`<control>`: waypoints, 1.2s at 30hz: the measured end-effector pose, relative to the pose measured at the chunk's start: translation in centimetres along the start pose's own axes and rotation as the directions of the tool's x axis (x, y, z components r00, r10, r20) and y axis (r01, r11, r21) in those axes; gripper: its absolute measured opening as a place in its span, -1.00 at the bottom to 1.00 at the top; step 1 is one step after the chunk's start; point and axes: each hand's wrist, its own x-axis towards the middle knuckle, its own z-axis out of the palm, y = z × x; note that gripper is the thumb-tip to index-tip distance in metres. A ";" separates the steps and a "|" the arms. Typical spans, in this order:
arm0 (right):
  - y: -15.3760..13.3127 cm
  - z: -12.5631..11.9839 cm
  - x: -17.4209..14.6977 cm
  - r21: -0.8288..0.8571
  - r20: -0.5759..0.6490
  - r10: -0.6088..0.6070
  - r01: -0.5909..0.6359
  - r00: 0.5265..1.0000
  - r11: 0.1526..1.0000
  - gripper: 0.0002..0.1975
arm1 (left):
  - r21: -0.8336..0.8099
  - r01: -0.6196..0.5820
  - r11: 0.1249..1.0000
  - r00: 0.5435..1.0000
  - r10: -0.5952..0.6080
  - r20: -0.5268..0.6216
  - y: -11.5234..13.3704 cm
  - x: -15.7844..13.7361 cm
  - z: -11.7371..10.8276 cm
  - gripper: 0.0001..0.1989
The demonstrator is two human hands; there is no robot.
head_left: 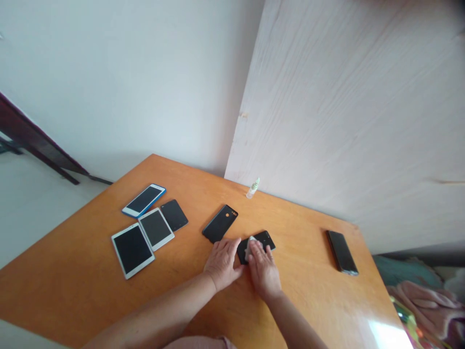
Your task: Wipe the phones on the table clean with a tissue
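A black phone (268,239) lies flat on the wooden table in front of me. My left hand (222,265) grips its left end, thumb at the near edge and fingers at the far side. With bent fingers, my right hand (264,270) presses a small white wipe (250,245) onto the phone's upper surface; part of the wipe is hidden under the fingers. Just beyond my left hand rests a black phone case (220,224) with a camera cutout. A small clear spray bottle (252,189) stands upright farther back.
On the left of the table (196,189) are a blue-edged phone (145,199), two white-framed phones (133,249) (157,228) and a smaller black phone (174,214). Another dark phone (342,252) lies at the right. Walls border the back; cloth (425,305) is heaped beyond the right edge.
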 end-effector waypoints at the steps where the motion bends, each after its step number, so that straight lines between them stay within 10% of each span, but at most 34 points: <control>1: 0.6 0.0 0.4 -0.019 -0.058 0.107 -0.108 0.993 0.994 -0.51 | 0.004 0.000 1.000 1.000 0.000 -0.002 0.0 0.0 0.0 -0.22; 4: 0.7 0.0 1.3 -0.021 -0.135 0.209 -0.214 0.969 0.977 -0.49 | 0.006 0.001 1.000 1.000 -0.001 -0.008 0.0 0.0 0.1 -0.21; 9: -1.2 0.1 1.9 0.030 0.045 -0.152 0.150 0.987 0.988 -0.51 | -0.002 -0.010 1.000 1.000 0.010 -0.019 -0.1 0.0 0.2 -0.27; 15: 1.4 -0.3 3.6 -0.066 -0.123 0.260 -0.269 0.958 0.961 -0.50 | 0.015 -0.017 1.000 1.000 0.018 -0.026 -0.1 0.0 0.2 -0.20; 21: -0.3 0.8 0.6 0.000 0.004 -0.138 0.138 0.990 0.990 -0.51 | 0.002 -0.017 1.000 0.999 0.017 -0.050 -0.3 -0.1 0.5 -0.26; 27: 1.8 1.2 0.1 -0.049 -0.234 0.184 -0.200 0.955 0.978 -0.52 | 0.004 -0.026 1.000 0.998 0.026 -0.064 -0.6 -0.2 0.7 -0.21; 33: -0.8 2.4 -1.9 -0.024 -0.121 -0.108 0.106 0.987 0.994 -0.53 | -0.010 -0.005 1.000 0.999 0.005 -0.040 -0.6 -0.3 0.8 -0.32; 36: 1.1 2.2 -2.5 -0.033 -0.198 -0.011 0.005 0.980 0.999 -0.54 | 0.006 -0.013 1.000 1.000 0.013 -0.028 -0.2 -0.4 0.7 -0.37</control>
